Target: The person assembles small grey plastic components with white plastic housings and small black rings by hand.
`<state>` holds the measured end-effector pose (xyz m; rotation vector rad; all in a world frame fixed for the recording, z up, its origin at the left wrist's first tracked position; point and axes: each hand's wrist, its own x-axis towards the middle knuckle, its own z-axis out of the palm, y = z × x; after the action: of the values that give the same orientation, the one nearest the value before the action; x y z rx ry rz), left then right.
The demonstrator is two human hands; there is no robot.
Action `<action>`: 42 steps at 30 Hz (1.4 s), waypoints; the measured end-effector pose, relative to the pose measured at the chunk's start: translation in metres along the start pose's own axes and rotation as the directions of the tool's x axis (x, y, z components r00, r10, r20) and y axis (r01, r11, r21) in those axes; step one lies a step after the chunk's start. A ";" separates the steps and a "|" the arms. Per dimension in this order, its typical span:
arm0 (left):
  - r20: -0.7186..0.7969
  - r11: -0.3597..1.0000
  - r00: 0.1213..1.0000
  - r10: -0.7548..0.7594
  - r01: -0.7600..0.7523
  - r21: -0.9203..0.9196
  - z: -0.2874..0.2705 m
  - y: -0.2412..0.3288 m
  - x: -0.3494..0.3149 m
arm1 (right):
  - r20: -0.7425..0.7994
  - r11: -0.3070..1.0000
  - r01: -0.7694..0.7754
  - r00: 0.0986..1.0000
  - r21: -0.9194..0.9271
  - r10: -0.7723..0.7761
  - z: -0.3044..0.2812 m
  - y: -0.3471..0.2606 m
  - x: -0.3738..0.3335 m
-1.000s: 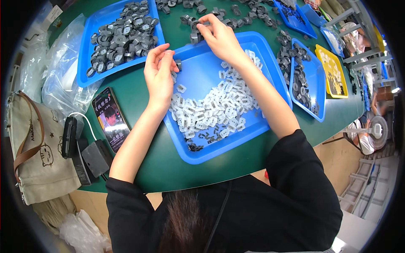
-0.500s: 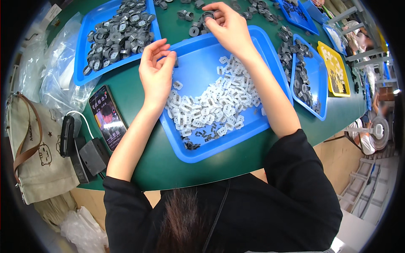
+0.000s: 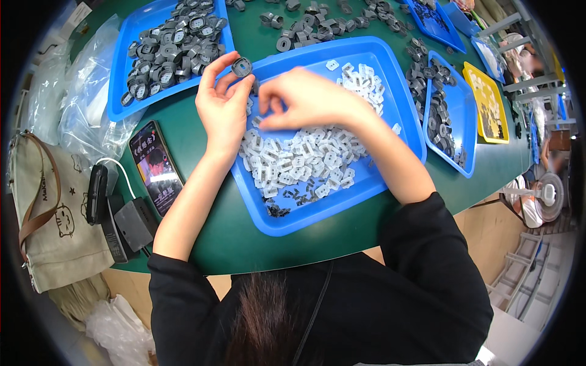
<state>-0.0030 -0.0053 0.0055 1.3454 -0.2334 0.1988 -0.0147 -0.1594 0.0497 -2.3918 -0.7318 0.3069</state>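
Between the thumb and fingers of my left hand (image 3: 221, 100) is a small dark grey ring-shaped plastic part (image 3: 242, 67), held above the left rim of the middle blue tray (image 3: 400, 100). My right hand (image 3: 299, 100) hovers over that tray just right of the part, its fingers curled and smeared by motion. Whether it holds anything is hidden. Under it lies a heap of small translucent white plastic pieces (image 3: 299, 155). Tiny black pieces (image 3: 278, 211) gather at the tray's near left corner.
A blue tray (image 3: 116, 91) of grey parts stands far left, with more loose grey parts (image 3: 317, 24) behind the middle tray. Rightward are another blue tray (image 3: 455, 100) and a yellow tray (image 3: 502, 116). A phone (image 3: 155, 168), black charger (image 3: 135, 224) and canvas bag (image 3: 55, 226) lie left.
My right hand has come back from the loose grey parts to beside my left hand. My left fingers, empty before, now hold a grey ring-shaped part.
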 end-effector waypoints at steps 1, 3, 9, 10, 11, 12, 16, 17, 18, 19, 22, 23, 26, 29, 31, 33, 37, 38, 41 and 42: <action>-0.029 0.999 0.999 0.036 -0.037 -0.010 0.002 0.000 0.000 | 0.030 0.997 0.026 0.999 -0.070 -0.024 0.009 -0.004 0.000; 0.000 1.000 1.000 -0.019 0.019 0.009 -0.002 0.001 0.000 | 0.024 0.993 -0.004 1.000 -0.119 0.007 0.018 -0.007 0.001; 0.012 0.999 0.999 -0.047 0.047 -0.021 -0.002 -0.007 0.002 | -0.025 0.991 0.098 0.995 -0.090 -0.101 0.015 0.007 0.003; 0.000 0.999 1.000 -0.012 0.012 -0.046 -0.002 -0.007 0.002 | -0.048 0.999 0.053 0.997 -0.010 -0.053 0.005 0.003 0.004; -0.003 0.999 1.000 -0.013 0.013 -0.045 -0.003 -0.006 0.001 | -0.066 0.997 0.009 0.998 0.071 -0.004 -0.003 0.000 0.004; 0.008 0.996 0.998 -0.058 0.058 -0.062 -0.003 -0.004 0.001 | -0.221 0.985 0.047 0.975 0.168 -0.008 -0.010 0.001 0.000; 0.050 0.992 0.990 -0.129 0.129 0.003 0.001 0.001 -0.001 | -0.337 0.791 0.067 0.924 0.608 0.181 -0.025 0.008 0.002; 0.049 0.992 0.990 -0.129 0.130 0.002 0.002 0.002 -0.001 | -0.335 0.791 0.065 0.925 0.608 0.181 -0.021 0.011 0.005; 0.083 0.994 0.991 -0.102 0.105 -0.032 0.003 0.003 -0.002 | -0.329 0.761 0.063 0.923 0.645 0.202 -0.017 0.014 0.008; 0.117 0.994 0.990 -0.073 0.081 -0.067 0.004 0.004 -0.002 | -0.321 0.729 0.061 0.920 0.681 0.223 -0.013 0.017 0.010; 0.139 0.992 0.986 -0.095 0.105 -0.064 0.001 0.002 0.000 | -0.366 0.772 0.059 0.902 0.633 0.231 -0.009 0.022 0.011; 0.140 0.992 0.986 -0.095 0.105 -0.065 0.001 0.003 -0.001 | -0.400 0.798 0.074 0.890 0.599 0.218 -0.008 0.023 0.011; 0.138 0.986 0.985 -0.102 0.118 -0.117 -0.001 0.002 0.000 | -0.438 0.924 0.109 0.897 0.367 0.068 -0.009 0.014 0.009; 0.117 0.985 0.988 -0.099 0.114 -0.126 -0.001 0.001 0.001 | -0.450 0.957 0.142 0.893 0.252 -0.014 -0.008 0.014 0.008; 0.116 0.985 0.988 -0.101 0.115 -0.126 -0.002 0.000 0.002 | -0.489 0.969 0.171 0.870 0.177 -0.064 -0.010 0.014 0.008; 0.145 0.982 0.984 -0.104 0.124 -0.140 -0.002 0.000 0.001 | -0.524 0.976 0.195 0.844 0.099 -0.115 -0.012 0.015 0.008; 0.193 0.964 0.966 -0.172 0.206 -0.170 -0.002 0.002 0.002 | -0.521 0.989 0.150 0.844 0.004 -0.126 -0.013 0.019 0.008; 0.195 0.964 0.965 -0.173 0.207 -0.169 -0.002 0.002 0.002 | -0.492 0.992 0.127 0.864 -0.004 -0.112 -0.011 0.020 0.008; 0.188 0.958 0.966 -0.178 0.214 -0.190 -0.002 0.001 0.003 | -0.517 0.989 0.137 0.843 -0.059 -0.148 -0.004 0.016 0.009; 0.161 0.957 0.971 -0.178 0.209 -0.201 -0.002 -0.001 0.003 | -0.590 0.957 0.245 0.753 -0.159 -0.291 0.001 0.014 0.012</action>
<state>0.0006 -0.0036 0.0049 1.1572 -0.2329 -0.0866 0.0010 -0.1612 0.0401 -2.2029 -0.7581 -0.6065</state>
